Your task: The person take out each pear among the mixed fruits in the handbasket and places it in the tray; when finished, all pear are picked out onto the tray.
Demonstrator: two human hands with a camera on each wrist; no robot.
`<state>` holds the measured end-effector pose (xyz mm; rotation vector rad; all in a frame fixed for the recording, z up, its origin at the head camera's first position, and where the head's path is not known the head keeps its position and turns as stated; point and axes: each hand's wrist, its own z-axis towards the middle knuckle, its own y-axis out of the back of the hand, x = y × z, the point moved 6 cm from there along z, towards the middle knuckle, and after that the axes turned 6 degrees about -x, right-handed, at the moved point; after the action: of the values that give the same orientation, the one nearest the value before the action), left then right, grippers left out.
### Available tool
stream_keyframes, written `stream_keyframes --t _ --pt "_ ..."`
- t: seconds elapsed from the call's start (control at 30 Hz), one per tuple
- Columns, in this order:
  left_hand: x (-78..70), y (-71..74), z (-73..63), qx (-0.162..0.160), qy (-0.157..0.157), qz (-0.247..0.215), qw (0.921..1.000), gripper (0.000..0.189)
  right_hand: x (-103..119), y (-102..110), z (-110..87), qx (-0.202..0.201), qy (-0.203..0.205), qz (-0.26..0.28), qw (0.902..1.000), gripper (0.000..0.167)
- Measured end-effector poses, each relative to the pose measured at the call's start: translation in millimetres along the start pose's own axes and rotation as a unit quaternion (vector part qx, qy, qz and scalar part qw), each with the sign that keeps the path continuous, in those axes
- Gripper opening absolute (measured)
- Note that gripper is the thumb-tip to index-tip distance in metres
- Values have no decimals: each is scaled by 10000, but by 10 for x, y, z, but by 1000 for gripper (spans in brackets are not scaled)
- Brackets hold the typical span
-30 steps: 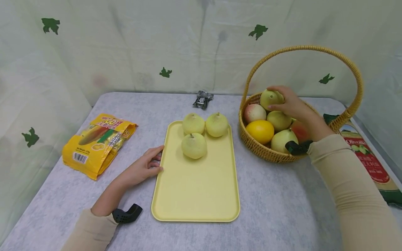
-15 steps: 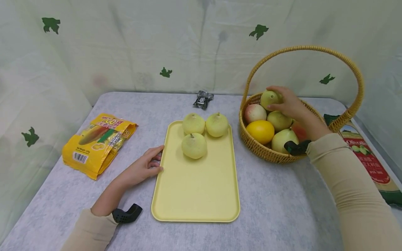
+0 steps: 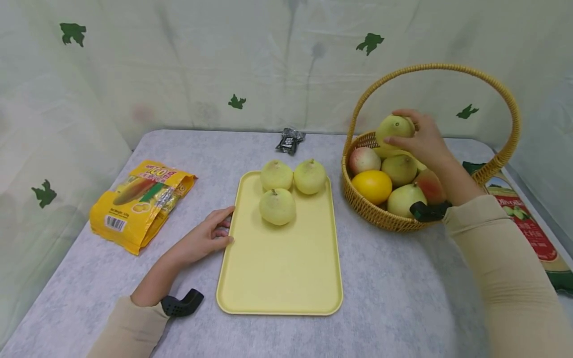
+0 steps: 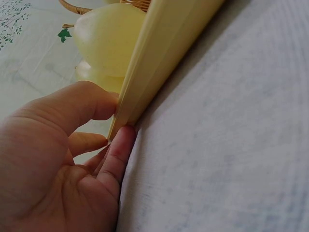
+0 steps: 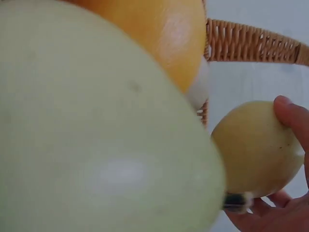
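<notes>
My left hand (image 3: 203, 238) rests beside the yellow tray (image 3: 279, 278), its thumb and fingertips touching the tray's left rim (image 4: 140, 72). Three round pale-green pears stand in the tray's far half, the nearest pear (image 3: 277, 207) in front of the other two. My right hand (image 3: 423, 136) grips another pear (image 3: 394, 130) between thumb and fingers, above the back of the wicker basket (image 3: 380, 216). In the right wrist view the held pear (image 5: 258, 147) appears with the thumb on its side; a large nearby pear (image 5: 96, 121) fills much of that view.
In the basket lie a lemon (image 3: 372, 187), a peach (image 3: 364, 160), a banana (image 3: 386, 151), more pears and a red-orange fruit (image 3: 430, 186). Its tall handle (image 3: 434, 67) arches over them. A yellow snack bag (image 3: 139, 204), a black wrapper (image 3: 289, 141) and a red-green bag (image 3: 528, 223) lie around.
My right hand has raised the pear up and slightly to the right from the basket's back, uncovering the banana beneath. The left hand and the tray stay in place.
</notes>
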<state>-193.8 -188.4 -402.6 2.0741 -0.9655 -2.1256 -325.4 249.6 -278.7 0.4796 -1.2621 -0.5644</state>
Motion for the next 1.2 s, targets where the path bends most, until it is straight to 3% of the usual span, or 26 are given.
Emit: stream_keyframes --t 0.2,0.37,0.5,0.77,0.9,1.0,1.2 --pt "-8 -1 4 -14 22 18 10000 71 164 58 -145 -17 -106 135 9999 62" --pt "-10 2 7 -4 54 18 10000 71 399 58 -310 -100 120 523 9985 57" --pt "-12 8 5 13 51 15 10000 71 644 -35 -499 93 299 986 9946 54" --pt "-9 8 4 -1 24 48 10000 71 920 -504 -826 950 480 2086 9722 53" --pt "-8 6 4 -5 23 65 10000 71 898 -806 -954 1263 477 2081 9688 55" --pt "-5 8 6 -3 36 93 9999 71 818 -1021 -1029 1381 399 1772 9736 57" --pt "3 7 8 -16 56 106 9999 71 637 -1351 -1097 1504 191 1652 9745 59"
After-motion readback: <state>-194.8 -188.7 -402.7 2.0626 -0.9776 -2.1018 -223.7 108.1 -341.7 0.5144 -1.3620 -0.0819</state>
